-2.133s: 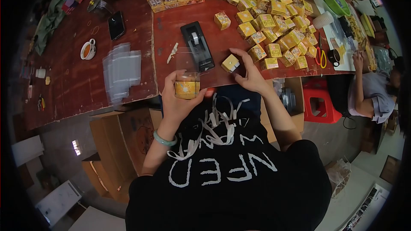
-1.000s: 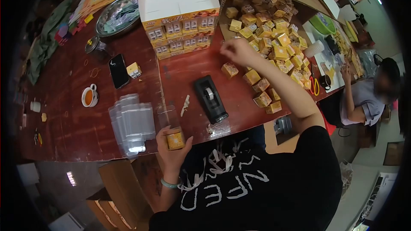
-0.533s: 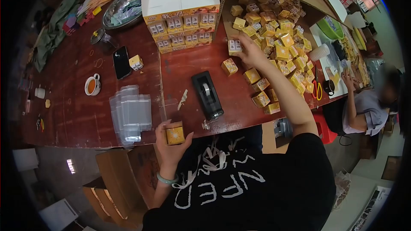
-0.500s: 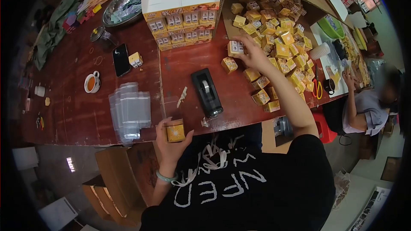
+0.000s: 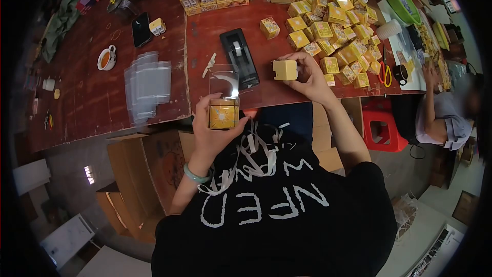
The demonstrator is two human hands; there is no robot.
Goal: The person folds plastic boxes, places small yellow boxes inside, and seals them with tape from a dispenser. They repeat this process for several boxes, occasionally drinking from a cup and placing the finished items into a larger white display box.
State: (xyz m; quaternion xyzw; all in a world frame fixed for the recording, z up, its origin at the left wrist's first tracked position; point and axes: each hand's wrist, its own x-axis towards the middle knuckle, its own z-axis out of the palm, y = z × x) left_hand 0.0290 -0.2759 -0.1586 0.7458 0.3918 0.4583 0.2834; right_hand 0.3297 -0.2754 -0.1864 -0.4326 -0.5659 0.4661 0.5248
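Note:
My left hand (image 5: 207, 128) is closed around a small yellow box (image 5: 224, 115) with a white starburst on its face. A clear plastic sleeve (image 5: 224, 78) surrounds this box and stands up above it. In the fingers of my right hand (image 5: 313, 83) is a pale yellow box (image 5: 285, 70), held just above the table's front part. Between and beyond the hands lies a black tape dispenser (image 5: 240, 59). To the right, many yellow boxes (image 5: 333, 31) form a loose pile, with a single yellow box (image 5: 269, 28) standing apart from it.
Flat clear plastic sleeves (image 5: 148, 87) lie in a stack at left. Beyond them are a phone (image 5: 141, 30) and a cup of tea (image 5: 106, 58). Stacked display cartons (image 5: 218, 5) stand at the back. Yellow-handled scissors (image 5: 385, 74), a red stool (image 5: 379, 131) and a co-worker (image 5: 446, 118) are at right.
My right hand has drawn a box from beside the pile toward my body, turning it. My left hand has moved up and right with its box. The view has tilted down.

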